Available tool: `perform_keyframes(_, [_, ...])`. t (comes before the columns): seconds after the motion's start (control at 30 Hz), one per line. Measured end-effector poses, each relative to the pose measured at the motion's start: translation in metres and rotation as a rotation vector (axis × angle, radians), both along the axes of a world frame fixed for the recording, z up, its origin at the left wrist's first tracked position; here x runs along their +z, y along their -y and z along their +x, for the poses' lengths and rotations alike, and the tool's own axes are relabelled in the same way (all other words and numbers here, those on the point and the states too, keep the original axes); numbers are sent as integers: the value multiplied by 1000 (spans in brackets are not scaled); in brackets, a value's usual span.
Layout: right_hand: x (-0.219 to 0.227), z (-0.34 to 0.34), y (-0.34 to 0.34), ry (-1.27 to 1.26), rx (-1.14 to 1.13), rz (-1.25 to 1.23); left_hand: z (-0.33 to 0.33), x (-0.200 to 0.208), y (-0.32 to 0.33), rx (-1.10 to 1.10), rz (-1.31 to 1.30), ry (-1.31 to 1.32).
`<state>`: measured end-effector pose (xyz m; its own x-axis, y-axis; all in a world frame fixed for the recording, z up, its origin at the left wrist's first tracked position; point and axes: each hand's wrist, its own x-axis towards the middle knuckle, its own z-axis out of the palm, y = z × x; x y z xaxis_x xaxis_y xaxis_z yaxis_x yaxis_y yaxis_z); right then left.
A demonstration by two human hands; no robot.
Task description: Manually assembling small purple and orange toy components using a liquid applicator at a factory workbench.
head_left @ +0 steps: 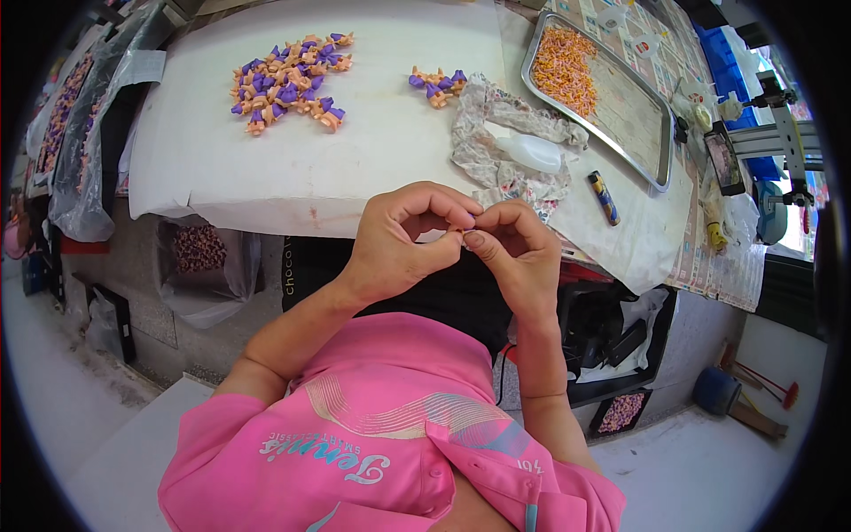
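Note:
My left hand [401, 232] and my right hand [521, 255] meet fingertip to fingertip in front of the table's near edge. Both are closed in a pinch around something tiny, of which only an orange speck shows between the fingers; its kind is hidden. Beyond them on the white-covered table [355, 173], a large cluster of small peach-and-purple plastic figure parts [288, 82] lies to the left. A smaller group of the same parts [437, 87] sits nearer the middle, beside a crumpled patterned cloth [483, 120].
A white plastic bottle [530, 153] rests on the cloth, with a dark blue-and-yellow tube [605, 199] to its right. Farther back stands a metal tray [638, 124] holding many tiny orange-yellow pieces [563, 71]. A phone [724, 160] is mounted at the right. Below the table is a plastic-lined bin [206, 279].

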<state>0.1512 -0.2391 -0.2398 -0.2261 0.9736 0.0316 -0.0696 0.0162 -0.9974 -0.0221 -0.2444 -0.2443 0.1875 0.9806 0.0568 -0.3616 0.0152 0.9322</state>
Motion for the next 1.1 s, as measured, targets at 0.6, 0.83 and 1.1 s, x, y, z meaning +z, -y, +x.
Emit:
perform_keyframes(0.6, [11,4,-1,81,5,18,2,6,-2,66,88,-90])
perform_keyframes(0.83, [23,5,-8,135,-64,171,-8,4,-15,46,-19,-71])
perform_keyframes(1.1, [28,55,-57,533,-394,454,-57,5,-58,500,382,-868])
